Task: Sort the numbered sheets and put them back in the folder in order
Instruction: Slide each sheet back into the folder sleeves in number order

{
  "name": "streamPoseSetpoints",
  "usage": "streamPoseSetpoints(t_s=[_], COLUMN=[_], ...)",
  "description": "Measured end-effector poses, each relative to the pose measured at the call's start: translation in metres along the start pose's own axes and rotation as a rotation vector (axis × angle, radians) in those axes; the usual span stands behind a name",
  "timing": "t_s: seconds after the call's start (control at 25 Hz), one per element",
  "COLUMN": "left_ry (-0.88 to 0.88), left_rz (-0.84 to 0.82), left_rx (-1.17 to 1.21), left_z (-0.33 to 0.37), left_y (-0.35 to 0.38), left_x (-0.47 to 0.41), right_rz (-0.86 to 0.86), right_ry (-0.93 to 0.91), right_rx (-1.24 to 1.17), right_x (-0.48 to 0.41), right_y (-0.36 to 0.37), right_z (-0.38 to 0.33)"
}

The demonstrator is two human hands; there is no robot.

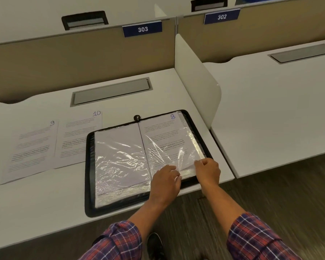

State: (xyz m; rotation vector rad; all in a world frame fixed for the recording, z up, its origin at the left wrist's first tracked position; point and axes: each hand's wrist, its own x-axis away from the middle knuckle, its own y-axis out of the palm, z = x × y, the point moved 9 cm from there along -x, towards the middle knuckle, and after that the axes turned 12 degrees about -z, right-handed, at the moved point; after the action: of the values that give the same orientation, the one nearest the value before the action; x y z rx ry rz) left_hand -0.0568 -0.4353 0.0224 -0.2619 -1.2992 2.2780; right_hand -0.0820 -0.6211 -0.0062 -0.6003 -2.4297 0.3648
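White table with open folder and two loose sheets.
Carries folder at front right, sheet 9 and sheet 10 side by side left of it, sheet 10 touching its rim; grey hatch behind.

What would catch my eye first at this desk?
An open black zip folder lies at the desk's front edge, its sleeves glinting; the left hand and right hand work at the bottom of the sleeve over sheet 8. Left of it, sheet 9 and sheet 10 lie side by side.

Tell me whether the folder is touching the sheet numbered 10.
Touching: the head view shows the folder overlapping the lower right corner of sheet 10.
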Motion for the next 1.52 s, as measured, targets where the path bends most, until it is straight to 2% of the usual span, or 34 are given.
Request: streamPoseSetpoints(t_s=[0.08,0.16,0.24,0.36,0.48,0.64,0.72,0.84,1.08,1.28,1.44,1.52], left_ry=[-0.054,-0.162,-0.262,-0.361,-0.424,-0.417,-0.434,-0.467,-0.600,-0.655,-0.563,-0.521], left_rz=[-0.080,-0.112,-0.070,-0.009,-0.069,0.004,0.088,0.155,0.266,0.305,0.322,0.257], left_rx=[0.079,0.293,0.543,0.857,1.111,0.945,0.891,0.967,0.955,0.687,0.519,0.279], left_z=[-0.006,-0.018,-0.034,-0.049,-0.063,-0.091,-0.109,-0.145,-0.216,-0.249,-0.244,-0.244], left_y=[-0.003,-0.015,-0.034,-0.071,-0.093,-0.126,-0.140,-0.145,-0.139,-0.131,-0.132,-0.125], left_x=[-0.003,-0.007,-0.015,-0.027,-0.035,-0.027,-0.013,0.012,0.068,0.101,0.109,0.109], right_rz=[0.019,0.053,0.048,-0.027,-0.144,-0.296,-0.361,-0.375,-0.493,-0.510,-0.513,-0.486], right_ry=[-0.067,-0.160,-0.273,-0.484,-0.638,-0.785,-0.788,-0.715,-0.607,-0.668,-0.680,-0.677], right_rx=[-0.061,-0.109,-0.144,-0.085,0.049,0.171,0.131,0.100,0.560,0.843,1.058,1.123], right_x=[0.008,0.022,0.036,0.060,0.083,0.108,0.108,0.094,0.077,0.092,0.101,0.105], right_y=[0.002,0.006,0.020,0.052,0.092,0.134,0.142,0.149,0.198,0.232,0.256,0.262], right_z=[-0.016,-0.036,-0.054,-0.079,-0.096,-0.110,-0.111,-0.109,-0.075,-0.059,-0.043,-0.039])
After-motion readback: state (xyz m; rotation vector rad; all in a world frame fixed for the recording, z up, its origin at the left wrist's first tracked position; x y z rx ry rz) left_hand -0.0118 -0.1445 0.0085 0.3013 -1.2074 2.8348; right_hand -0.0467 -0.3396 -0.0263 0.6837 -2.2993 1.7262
